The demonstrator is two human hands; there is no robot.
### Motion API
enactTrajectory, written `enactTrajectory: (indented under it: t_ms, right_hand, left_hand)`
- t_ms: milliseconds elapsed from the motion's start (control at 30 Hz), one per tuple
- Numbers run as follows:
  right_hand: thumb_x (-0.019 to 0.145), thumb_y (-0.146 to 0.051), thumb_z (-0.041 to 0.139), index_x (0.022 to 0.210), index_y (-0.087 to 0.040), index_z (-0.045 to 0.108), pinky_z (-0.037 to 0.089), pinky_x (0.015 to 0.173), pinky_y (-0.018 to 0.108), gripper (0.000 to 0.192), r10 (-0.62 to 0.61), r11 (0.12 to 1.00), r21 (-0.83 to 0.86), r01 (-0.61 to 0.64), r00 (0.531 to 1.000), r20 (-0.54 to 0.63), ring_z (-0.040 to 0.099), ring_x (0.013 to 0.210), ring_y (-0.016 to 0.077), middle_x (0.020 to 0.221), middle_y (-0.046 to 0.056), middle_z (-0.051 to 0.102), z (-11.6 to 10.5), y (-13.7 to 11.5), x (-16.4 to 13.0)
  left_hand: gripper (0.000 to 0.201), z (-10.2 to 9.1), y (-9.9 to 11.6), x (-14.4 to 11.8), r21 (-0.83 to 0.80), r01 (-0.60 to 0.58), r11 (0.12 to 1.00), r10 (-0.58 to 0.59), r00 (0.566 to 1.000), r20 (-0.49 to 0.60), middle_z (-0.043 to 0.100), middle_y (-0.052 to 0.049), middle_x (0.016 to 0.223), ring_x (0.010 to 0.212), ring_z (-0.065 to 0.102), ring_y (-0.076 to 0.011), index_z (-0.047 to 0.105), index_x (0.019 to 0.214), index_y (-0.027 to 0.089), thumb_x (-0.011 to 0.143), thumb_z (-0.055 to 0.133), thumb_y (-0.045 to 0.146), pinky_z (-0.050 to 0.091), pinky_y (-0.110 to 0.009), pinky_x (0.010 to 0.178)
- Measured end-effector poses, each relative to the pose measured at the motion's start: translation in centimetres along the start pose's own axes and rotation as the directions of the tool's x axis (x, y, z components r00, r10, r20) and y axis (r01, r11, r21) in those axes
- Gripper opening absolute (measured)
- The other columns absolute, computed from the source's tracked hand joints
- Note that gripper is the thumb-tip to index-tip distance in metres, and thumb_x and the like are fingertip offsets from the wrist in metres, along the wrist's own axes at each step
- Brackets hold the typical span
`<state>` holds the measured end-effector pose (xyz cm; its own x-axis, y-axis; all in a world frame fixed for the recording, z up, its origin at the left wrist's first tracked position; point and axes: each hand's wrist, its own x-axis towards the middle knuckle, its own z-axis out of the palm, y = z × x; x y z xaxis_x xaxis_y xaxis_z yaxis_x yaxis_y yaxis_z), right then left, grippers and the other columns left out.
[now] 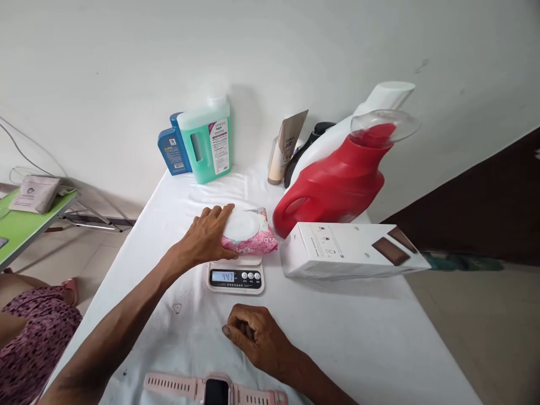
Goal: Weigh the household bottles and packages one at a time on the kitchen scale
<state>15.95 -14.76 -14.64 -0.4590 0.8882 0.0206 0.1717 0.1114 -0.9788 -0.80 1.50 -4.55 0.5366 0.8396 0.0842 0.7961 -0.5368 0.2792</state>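
My left hand (208,233) grips a pack of wet wipes (257,239) by its left end, thumb at the front edge and fingers over the back. The pack is pink and white with a round white lid, and it sits over a white kitchen scale (235,291). Most of the scale's platform is hidden beneath the pack; its display reads 447. My right hand (257,337) rests on the cloth in front of the scale, fingers curled into a loose fist with nothing visible in it. Nearer me lies a pink-strapped smartwatch (216,391).
A red jug (337,180) and a white box (358,250) stand to the right. Behind are a green jug (206,146), a blue bottle (172,147) and a brown tube (287,146). At left, a person's patterned clothing (37,332) shows beside a green table (31,222).
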Motion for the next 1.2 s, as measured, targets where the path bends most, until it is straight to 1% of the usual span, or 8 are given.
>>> enactTrajectory:
  t_ms: [133,233,433,633,733,833,1067,1200]
  right_hand:
    - [0.094,-0.036,0.065,0.072,-0.021,0.053,0.034,0.057,0.024,0.029,0.005,1.000,-0.004,-0.005,1.000,-0.008,0.041,0.056,0.0096,0.064,-0.005,0.049,0.1,-0.1,0.0]
    - [0.093,-0.037,0.065,0.072,-0.021,0.053,0.034,0.056,0.024,0.029,0.013,1.000,-0.007,-0.013,1.000,-0.004,0.042,0.057,0.0099,0.064,-0.005,0.050,0.0,-0.1,-0.1]
    - [0.091,-0.039,0.066,0.071,-0.021,0.053,0.035,0.057,0.024,0.030,0.011,1.000,-0.020,-0.011,1.000,-0.006,0.043,0.057,0.0098,0.064,-0.005,0.050,0.1,0.0,0.0]
    - [0.088,-0.042,0.068,0.070,-0.021,0.052,0.035,0.057,0.025,0.032,0.055,0.998,-0.002,-0.055,0.998,0.003,0.041,0.056,0.0098,0.062,-0.005,0.046,0.2,0.6,0.0]
    - [0.089,-0.047,0.069,0.073,-0.022,0.056,0.037,0.058,0.025,0.033,0.111,0.994,-0.009,-0.111,0.993,0.026,0.044,0.058,0.0113,0.063,-0.005,0.047,0.2,1.2,-0.3]
    - [0.090,-0.049,0.070,0.076,-0.022,0.059,0.038,0.059,0.025,0.033,0.133,0.990,-0.039,-0.132,0.991,0.010,0.047,0.062,0.0129,0.065,-0.004,0.050,0.4,1.9,-0.5]
    - [0.089,-0.050,0.065,0.074,-0.021,0.056,0.034,0.053,0.023,0.034,0.049,0.998,0.045,-0.050,0.999,0.014,0.041,0.056,0.0107,0.064,-0.004,0.049,0.8,2.7,-0.1]
    - [0.088,-0.050,0.065,0.073,-0.021,0.054,0.031,0.051,0.023,0.034,0.042,0.998,0.047,-0.042,0.999,0.008,0.038,0.054,0.0101,0.062,-0.004,0.046,0.8,2.7,0.0]
  left_hand:
    - [0.075,0.1,-0.5,-0.4,-0.055,-0.047,0.997,0.046,0.998,-0.031,0.066,-0.013,0.120,0.111,0.062,-0.0367,0.056,0.127,0.023,0.063,0.094,0.034,0.057,-0.054,0.093]
    - [0.068,0.4,-1.1,-1.2,-0.182,-0.063,0.981,0.036,0.989,-0.144,0.067,-0.011,0.116,0.107,0.064,-0.0333,0.056,0.117,0.022,0.063,0.095,0.037,0.057,-0.051,0.093]
    - [0.071,0.3,-2.5,-0.7,-0.491,0.089,0.867,-0.233,0.942,-0.241,0.071,-0.006,0.113,0.101,0.069,-0.0297,0.059,0.115,0.024,0.061,0.096,0.051,0.058,-0.043,0.084]
    - [0.073,0.5,-2.8,8.9,-0.691,0.236,0.683,-0.520,0.821,-0.234,0.071,-0.011,0.110,0.100,0.070,-0.0317,0.056,0.107,0.022,0.057,0.098,0.054,0.057,-0.042,0.079]
    - [0.070,1.6,-1.7,15.1,-0.714,0.330,0.618,-0.642,0.736,-0.215,0.067,-0.018,0.121,0.118,0.067,-0.0358,0.054,0.109,0.019,0.060,0.098,0.042,0.055,-0.044,0.090]
    - [0.066,2.9,-0.2,19.5,-0.706,0.398,0.586,-0.699,0.690,-0.191,0.058,-0.028,0.138,0.139,0.055,-0.0439,0.052,0.116,0.016,0.068,0.093,0.034,0.049,-0.050,0.101]
    - [0.064,5.4,2.7,23.3,-0.685,0.520,0.511,-0.784,0.609,-0.122,0.043,-0.037,0.152,0.149,0.039,-0.0489,0.043,0.133,0.013,0.082,0.079,0.031,0.044,-0.059,0.102]
    - [0.065,5.6,3.6,23.9,-0.664,0.532,0.525,-0.770,0.629,-0.105,0.043,-0.037,0.152,0.148,0.041,-0.0473,0.045,0.134,0.010,0.084,0.079,0.033,0.045,-0.056,0.102]
